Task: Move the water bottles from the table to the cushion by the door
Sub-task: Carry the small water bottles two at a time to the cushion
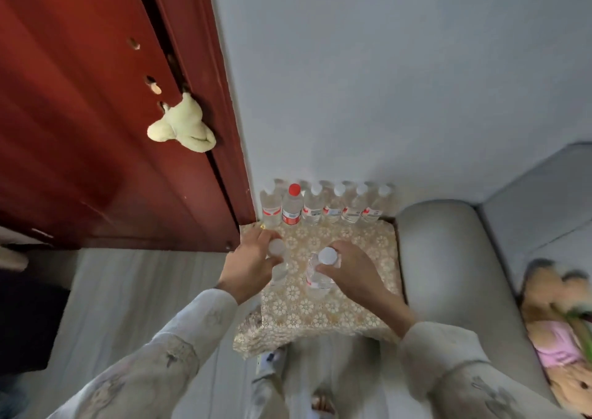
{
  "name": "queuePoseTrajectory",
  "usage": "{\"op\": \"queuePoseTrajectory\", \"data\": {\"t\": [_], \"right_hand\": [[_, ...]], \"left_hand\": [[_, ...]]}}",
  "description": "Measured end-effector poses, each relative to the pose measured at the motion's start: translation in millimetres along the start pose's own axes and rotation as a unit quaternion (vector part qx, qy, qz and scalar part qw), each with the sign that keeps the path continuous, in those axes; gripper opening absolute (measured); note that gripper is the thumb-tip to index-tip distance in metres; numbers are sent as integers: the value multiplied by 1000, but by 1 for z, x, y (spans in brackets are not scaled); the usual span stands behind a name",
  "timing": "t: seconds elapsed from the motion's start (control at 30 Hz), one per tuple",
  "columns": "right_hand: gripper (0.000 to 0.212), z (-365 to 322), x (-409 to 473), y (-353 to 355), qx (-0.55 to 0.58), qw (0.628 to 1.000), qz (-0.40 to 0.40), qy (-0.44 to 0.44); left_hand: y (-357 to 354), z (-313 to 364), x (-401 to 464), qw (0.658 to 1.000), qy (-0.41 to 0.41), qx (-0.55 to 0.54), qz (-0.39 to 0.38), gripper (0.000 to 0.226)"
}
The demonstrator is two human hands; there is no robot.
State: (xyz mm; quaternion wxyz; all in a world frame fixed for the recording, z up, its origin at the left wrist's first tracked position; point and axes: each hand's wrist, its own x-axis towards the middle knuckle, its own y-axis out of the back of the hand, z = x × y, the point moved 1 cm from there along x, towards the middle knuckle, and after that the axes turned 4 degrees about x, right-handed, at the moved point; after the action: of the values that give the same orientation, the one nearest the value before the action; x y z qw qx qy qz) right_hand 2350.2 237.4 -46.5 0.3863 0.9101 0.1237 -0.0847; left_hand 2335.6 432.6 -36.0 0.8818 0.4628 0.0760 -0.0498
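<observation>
Gold-patterned cushion (346,309) beside the red door (96,130): two bottles are held upright over it, one bottle (278,266) gripped by the left hand (248,263), another (318,274) by the right hand (352,273) (fingers curled near caps). Setting-down seems underway; release before the wall-side row of bottles (323,205) is called for next.

I am standing in a home, in a living room by the entrance: a red door (96,114) with a plush toy (182,125) on its handle, a grey sofa (455,258) holding another stuffed toy (557,322), and a lace-patterned cushion (352,306) against the wall (384,82).
</observation>
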Motion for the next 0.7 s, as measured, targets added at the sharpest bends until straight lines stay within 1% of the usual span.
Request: {"op": "queuePoseTrajectory", "data": {"t": [0.07,0.17,0.37,0.53,0.63,0.7], "right_hand": [[28,8,28,-14,-6,1000,-7,-24],[24,19,73,-33,-15,998,-26,-55],[31,40,150,-71,-2,995,-27,-98],[29,52,191,-86,46,993,-25,-110],[26,55,206,-93,55,992,-25,-110],[26,56,214,-94,55,993,-22,-105]], "left_hand": [[-11,-18,34,999,-13,16,-33,35],[-31,-40,85,997,-33,22,-66,37],[-73,-75,156,993,-39,22,-107,51],[-92,-88,187,991,-46,2,-125,61],[-97,-90,200,991,-54,-5,-121,66],[-99,-88,208,991,-68,-4,-114,65]]}}
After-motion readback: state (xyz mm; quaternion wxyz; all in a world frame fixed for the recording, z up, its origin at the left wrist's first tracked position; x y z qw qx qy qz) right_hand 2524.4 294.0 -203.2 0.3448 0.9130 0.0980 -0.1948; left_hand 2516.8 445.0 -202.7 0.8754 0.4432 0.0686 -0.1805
